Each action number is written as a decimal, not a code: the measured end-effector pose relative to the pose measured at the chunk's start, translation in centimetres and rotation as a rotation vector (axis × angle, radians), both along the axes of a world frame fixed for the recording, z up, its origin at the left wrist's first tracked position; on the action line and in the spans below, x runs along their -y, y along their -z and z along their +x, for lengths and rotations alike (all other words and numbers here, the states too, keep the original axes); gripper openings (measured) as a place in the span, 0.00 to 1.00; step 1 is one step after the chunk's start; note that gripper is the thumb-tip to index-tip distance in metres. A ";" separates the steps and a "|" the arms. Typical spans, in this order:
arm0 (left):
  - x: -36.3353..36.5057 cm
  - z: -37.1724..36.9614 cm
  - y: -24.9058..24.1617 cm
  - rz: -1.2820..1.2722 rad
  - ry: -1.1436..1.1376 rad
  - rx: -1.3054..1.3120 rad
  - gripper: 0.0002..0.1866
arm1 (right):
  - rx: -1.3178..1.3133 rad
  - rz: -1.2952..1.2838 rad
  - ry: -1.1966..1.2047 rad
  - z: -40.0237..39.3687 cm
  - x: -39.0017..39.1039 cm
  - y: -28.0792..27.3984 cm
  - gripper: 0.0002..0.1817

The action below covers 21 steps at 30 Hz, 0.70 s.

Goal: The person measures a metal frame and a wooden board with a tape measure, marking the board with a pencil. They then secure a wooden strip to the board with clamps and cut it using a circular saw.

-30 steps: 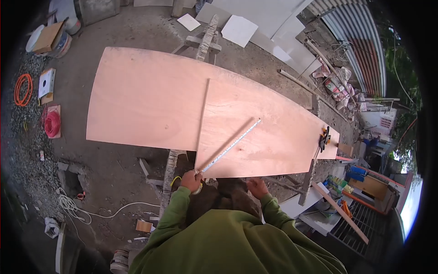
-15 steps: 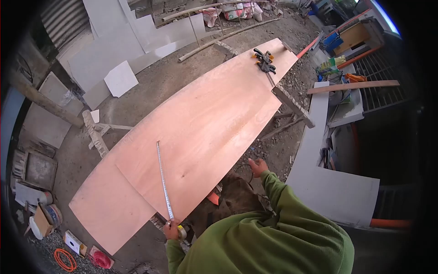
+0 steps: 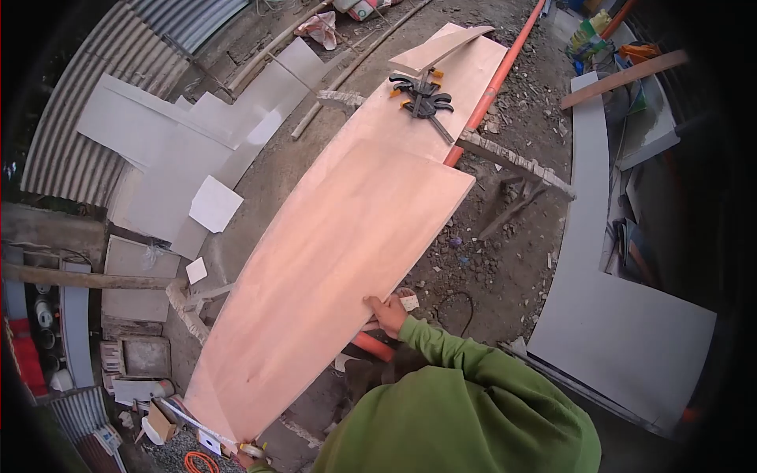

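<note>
A large plywood sheet lies lengthwise in front of me, on top of another plywood piece that shows at the far end. My right hand grips the near edge of the sheet, thumb above and fingers partly hidden beneath. At the bottom of the view, my left hand is closed around a tape measure, partly cut off by the frame. Its pulled-out blade crosses the sheet's lower end. Black bar clamps rest on the far part of the plywood.
Trestle supports and an orange pipe stand under and beside the plywood. White board offcuts lean and lie at left. A large grey-white panel lies at right. An orange hose coil is at lower left.
My right hand has come from beside the plywood to grip its edge. My left hand has carried the tape measure toward the sheet's lower end. The view has shifted.
</note>
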<state>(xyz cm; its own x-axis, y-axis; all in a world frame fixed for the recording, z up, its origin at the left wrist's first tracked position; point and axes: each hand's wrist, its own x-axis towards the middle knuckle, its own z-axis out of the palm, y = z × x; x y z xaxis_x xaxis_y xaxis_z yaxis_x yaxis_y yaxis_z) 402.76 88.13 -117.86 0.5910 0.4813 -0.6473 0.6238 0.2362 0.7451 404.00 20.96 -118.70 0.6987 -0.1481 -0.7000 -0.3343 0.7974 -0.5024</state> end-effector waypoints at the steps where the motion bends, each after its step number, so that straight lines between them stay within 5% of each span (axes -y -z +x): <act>1: 0.9 0.3 -1.0 0.011 -0.138 0.080 0.12 | 0.015 0.037 0.021 0.0 -1.4 -0.4 0.22; 4: 4.7 -0.6 -1.7 0.066 -0.147 0.158 0.15 | 0.010 0.052 0.015 0.0 -5.5 -3.2 0.21; 7: 10.1 -2.6 -0.7 0.035 0.125 0.310 0.21 | 0.046 0.015 -0.015 0.1 -12.2 -1.3 0.21; 9: 13.7 -3.2 -1.6 -0.167 0.218 -0.037 0.20 | 0.066 -0.059 -0.007 0.7 -14.9 -0.1 0.20; 12: 23.1 -3.3 -4.7 -0.012 0.073 -0.115 0.15 | -0.063 -0.094 -0.117 0.7 -15.6 -2.9 0.18; 17: 20.3 -2.2 -6.2 0.183 0.241 -0.169 0.16 | -0.016 -0.216 0.038 0.7 -14.8 -5.3 0.22; 21: 20.0 -1.7 -7.9 0.289 0.320 -0.211 0.16 | -0.057 -0.255 0.091 1.8 -18.1 -1.9 0.25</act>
